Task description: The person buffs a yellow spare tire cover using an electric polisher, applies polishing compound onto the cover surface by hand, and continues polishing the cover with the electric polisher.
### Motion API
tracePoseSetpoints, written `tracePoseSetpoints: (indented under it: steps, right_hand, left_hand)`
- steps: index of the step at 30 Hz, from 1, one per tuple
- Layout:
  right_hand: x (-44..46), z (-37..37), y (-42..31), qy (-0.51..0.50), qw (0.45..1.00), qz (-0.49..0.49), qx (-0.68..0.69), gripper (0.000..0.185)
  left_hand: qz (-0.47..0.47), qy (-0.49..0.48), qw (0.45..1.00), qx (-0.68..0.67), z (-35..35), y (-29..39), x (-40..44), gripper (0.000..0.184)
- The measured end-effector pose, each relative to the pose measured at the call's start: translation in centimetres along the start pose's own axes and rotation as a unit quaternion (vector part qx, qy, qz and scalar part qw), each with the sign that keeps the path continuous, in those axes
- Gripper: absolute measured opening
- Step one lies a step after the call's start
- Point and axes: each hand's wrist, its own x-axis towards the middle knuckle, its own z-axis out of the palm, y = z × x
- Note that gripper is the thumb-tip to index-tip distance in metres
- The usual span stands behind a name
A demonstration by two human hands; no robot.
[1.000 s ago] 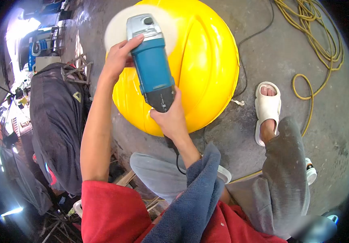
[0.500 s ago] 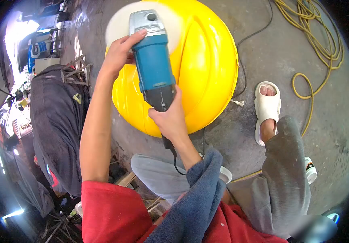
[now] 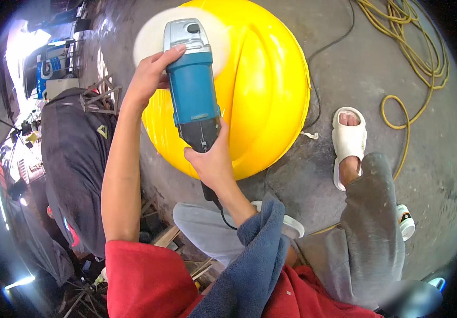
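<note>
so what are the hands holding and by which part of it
A blue power tool: the left hand holds it at the lower edge of its silver head, the right hand by its black rear handle.

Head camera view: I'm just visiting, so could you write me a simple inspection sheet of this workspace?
Surface: grey floor, with darker patches.
Job's things: teal power tool; its white disc, blurred, overlaps the glossy yellow piece; contact can't be confirmed.
Clutter: white scrap beside the yellow piece; white container at right; wood pieces near the knee.
Grip: left hand at the tool's metal head, right hand around its black rear.
Cables: black cord from the tool; coiled yellow line.
Surroundings: dark cloth at left, bright background behind.
</note>
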Motion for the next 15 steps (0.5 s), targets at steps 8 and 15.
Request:
tracePoseSetpoints:
  steps: [8,15]
  right_hand:
    - [-2.2,1.3,1.3,-0.063,0.997,0.051,0.001,0.085]
    - [-3.3,1.1,1.9,0.003,0.999,0.025,0.023,0.084]
  left_hand:
    - [-0.067,0.047,0.997,0.003,-1.7,-1.7,-3.0,0.071]
    - [-0.030,-0.011,0.999,0.011,-0.2,-1.0,-3.1,0.070]
